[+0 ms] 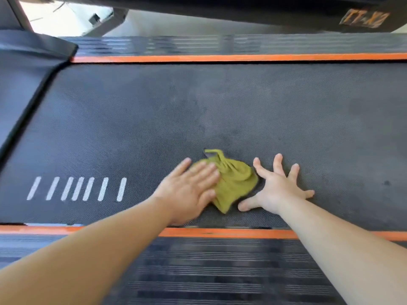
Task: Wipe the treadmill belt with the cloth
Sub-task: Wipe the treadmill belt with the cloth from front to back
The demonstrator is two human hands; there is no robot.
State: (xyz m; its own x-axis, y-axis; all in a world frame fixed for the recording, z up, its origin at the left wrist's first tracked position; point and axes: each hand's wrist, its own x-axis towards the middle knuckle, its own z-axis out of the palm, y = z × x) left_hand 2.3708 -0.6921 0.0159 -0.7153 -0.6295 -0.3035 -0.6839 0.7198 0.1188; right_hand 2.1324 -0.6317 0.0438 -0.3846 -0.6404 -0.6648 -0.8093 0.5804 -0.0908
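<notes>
The cloth (235, 183) is olive-yellow and crumpled into a loose bunch, with folds gathered towards a twisted corner at its far side. It lies on the dark, finely textured treadmill belt (198, 111), close to the belt's near edge. The left hand (189, 190) lies flat on the cloth's left part, fingers straight and together. The right hand (277, 188) rests on the belt just beside the cloth, fingers spread wide, holding nothing. White stripes (77, 189) mark the belt to the left. Orange strips (220, 233) border the belt on both sides, with a ribbed side rail (198, 271) nearest the camera.
</notes>
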